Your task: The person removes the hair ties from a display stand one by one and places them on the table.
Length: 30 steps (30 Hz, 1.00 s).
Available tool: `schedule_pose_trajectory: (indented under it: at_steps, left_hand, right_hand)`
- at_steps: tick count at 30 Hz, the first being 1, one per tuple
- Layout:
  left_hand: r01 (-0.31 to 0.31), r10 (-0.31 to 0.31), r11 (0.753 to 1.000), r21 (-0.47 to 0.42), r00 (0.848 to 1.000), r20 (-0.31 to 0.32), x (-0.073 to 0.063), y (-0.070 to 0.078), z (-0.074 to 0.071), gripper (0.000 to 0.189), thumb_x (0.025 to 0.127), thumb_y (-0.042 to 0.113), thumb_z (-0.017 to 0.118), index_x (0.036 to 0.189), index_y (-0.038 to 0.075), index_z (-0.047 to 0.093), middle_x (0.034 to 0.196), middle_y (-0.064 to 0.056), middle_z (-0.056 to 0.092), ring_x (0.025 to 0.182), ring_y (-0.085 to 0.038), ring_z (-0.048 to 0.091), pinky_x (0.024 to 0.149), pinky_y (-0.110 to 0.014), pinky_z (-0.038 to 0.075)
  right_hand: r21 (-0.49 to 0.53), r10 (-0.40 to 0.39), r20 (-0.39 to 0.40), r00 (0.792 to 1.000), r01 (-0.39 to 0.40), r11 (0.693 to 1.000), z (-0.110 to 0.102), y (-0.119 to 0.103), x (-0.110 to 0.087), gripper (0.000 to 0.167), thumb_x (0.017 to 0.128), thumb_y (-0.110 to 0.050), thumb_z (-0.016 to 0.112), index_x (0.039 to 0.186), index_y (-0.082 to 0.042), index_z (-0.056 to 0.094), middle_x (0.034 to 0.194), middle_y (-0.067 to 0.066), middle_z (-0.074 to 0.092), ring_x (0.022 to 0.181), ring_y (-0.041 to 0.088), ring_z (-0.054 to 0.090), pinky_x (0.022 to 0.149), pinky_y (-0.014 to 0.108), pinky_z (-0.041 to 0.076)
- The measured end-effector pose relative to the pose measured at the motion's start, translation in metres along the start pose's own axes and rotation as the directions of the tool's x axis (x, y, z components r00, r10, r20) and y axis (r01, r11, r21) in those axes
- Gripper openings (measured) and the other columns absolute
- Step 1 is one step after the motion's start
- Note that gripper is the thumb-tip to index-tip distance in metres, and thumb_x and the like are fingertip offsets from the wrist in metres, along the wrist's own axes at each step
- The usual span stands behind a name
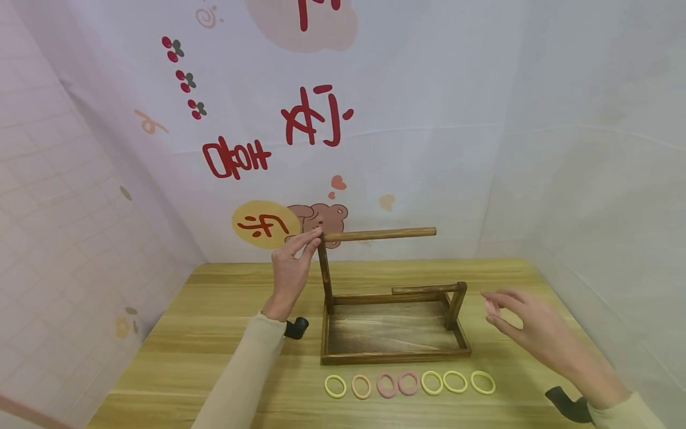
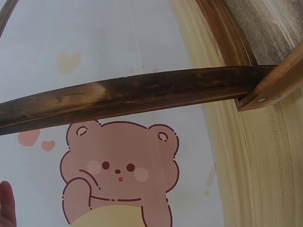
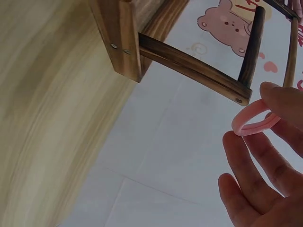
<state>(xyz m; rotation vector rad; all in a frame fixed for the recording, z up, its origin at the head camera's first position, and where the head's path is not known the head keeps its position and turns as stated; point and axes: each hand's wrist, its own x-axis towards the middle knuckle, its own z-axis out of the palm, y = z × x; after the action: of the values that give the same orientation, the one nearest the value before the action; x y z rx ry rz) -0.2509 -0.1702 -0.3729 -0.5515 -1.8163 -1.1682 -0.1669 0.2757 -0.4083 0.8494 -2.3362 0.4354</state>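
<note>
A dark brown wooden stand (image 1: 396, 358) with a tray-like base rests on the table. Its tall left post (image 1: 325, 271) carries a long rod (image 1: 383, 234); a short post (image 1: 455, 307) on the right carries a shorter rod (image 1: 423, 290). My left hand (image 1: 292, 265) pinches the top of the tall post; only one fingertip (image 2: 6, 203) shows in the left wrist view. To the right of the short post, my right hand (image 1: 536, 328) holds a pink ring (image 3: 248, 112) between thumb and fingers, apart from the short rod's post end.
In front of the stand lies a row of several rings: yellow (image 1: 335, 395), orange (image 1: 361, 397) and pink (image 1: 387, 395) among them. Behind the wooden table (image 1: 177, 351) hangs a white printed cloth (image 1: 429, 119), with cloth also along both sides.
</note>
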Motion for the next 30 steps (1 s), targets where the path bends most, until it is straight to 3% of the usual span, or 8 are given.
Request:
schedule_pose_trajectory:
  at_steps: [5, 12, 19, 25, 27, 30]
  left_hand:
    - [0.002, -0.002, 1.000, 0.007, 1.000, 0.001, -0.003, -0.016, 0.001, 0.023, 0.088, -0.004, 0.077, 0.111, -0.003, 0.079, 0.109, -0.016, 0.077, 0.105, -0.033, 0.073, 0.095, -0.040, 0.055]
    - [0.011, -0.010, 1.000, -0.029, 1.000, 0.021, -0.005, -0.020, -0.001, 0.023, 0.093, 0.006, 0.076, 0.115, 0.005, 0.080, 0.113, -0.009, 0.077, 0.109, -0.026, 0.073, 0.097, -0.040, 0.053]
    - [0.018, -0.018, 1.000, 0.005, 1.000, 0.005, -0.004, -0.018, 0.003, 0.023, 0.089, -0.003, 0.077, 0.112, -0.001, 0.079, 0.110, -0.015, 0.077, 0.106, -0.032, 0.073, 0.096, -0.038, 0.054]
    - [0.032, -0.032, 0.999, 0.005, 0.999, -0.004, -0.005, -0.019, 0.005, 0.024, 0.088, -0.009, 0.075, 0.111, -0.007, 0.077, 0.109, -0.022, 0.075, 0.106, -0.039, 0.071, 0.099, -0.018, 0.048]
    - [0.039, -0.039, 0.999, 0.004, 0.999, 0.000, -0.005, -0.018, 0.004, 0.024, 0.088, -0.007, 0.076, 0.112, -0.005, 0.078, 0.109, -0.020, 0.076, 0.106, -0.037, 0.072, 0.099, -0.016, 0.047]
    - [0.050, -0.050, 0.999, -0.004, 0.999, 0.010, -0.005, -0.017, 0.002, 0.023, 0.090, -0.001, 0.076, 0.113, -0.001, 0.079, 0.111, -0.014, 0.077, 0.108, -0.031, 0.072, 0.100, -0.019, 0.048]
  right_hand:
    - [-0.008, -0.001, 0.008, 1.000, 0.001, 1.000, 0.000, 0.001, -0.009, 0.054, 0.069, -0.004, 0.092, 0.120, -0.008, 0.075, 0.112, -0.001, 0.073, 0.096, 0.024, 0.070, 0.079, 0.032, 0.053]
    - [-0.018, 0.061, 0.050, 0.997, -0.061, 0.998, 0.000, -0.004, -0.026, 0.054, 0.071, -0.008, 0.093, 0.122, -0.012, 0.075, 0.116, -0.004, 0.073, 0.100, 0.022, 0.070, 0.088, 0.017, 0.049]
    - [-0.025, 0.063, 0.054, 0.997, -0.062, 0.998, 0.004, -0.001, -0.045, 0.054, 0.066, -0.009, 0.095, 0.117, -0.015, 0.077, 0.112, -0.007, 0.073, 0.093, 0.019, 0.072, 0.082, 0.013, 0.050]
    - [0.010, 0.038, 0.046, 0.998, -0.038, 0.999, 0.012, 0.000, -0.058, 0.058, 0.062, -0.008, 0.096, 0.116, -0.015, 0.077, 0.111, -0.006, 0.074, 0.092, 0.018, 0.072, 0.086, 0.007, 0.046]
    - [0.011, 0.057, 0.059, 0.997, -0.057, 0.998, 0.014, 0.000, -0.062, 0.057, 0.062, -0.009, 0.096, 0.116, -0.016, 0.077, 0.110, -0.007, 0.074, 0.092, 0.015, 0.072, 0.086, 0.008, 0.046]
    - [0.001, 0.089, 0.090, 0.992, -0.089, 0.996, 0.016, 0.000, -0.068, 0.055, 0.064, -0.012, 0.096, 0.115, -0.016, 0.077, 0.110, -0.006, 0.075, 0.094, 0.015, 0.071, 0.082, 0.020, 0.055]
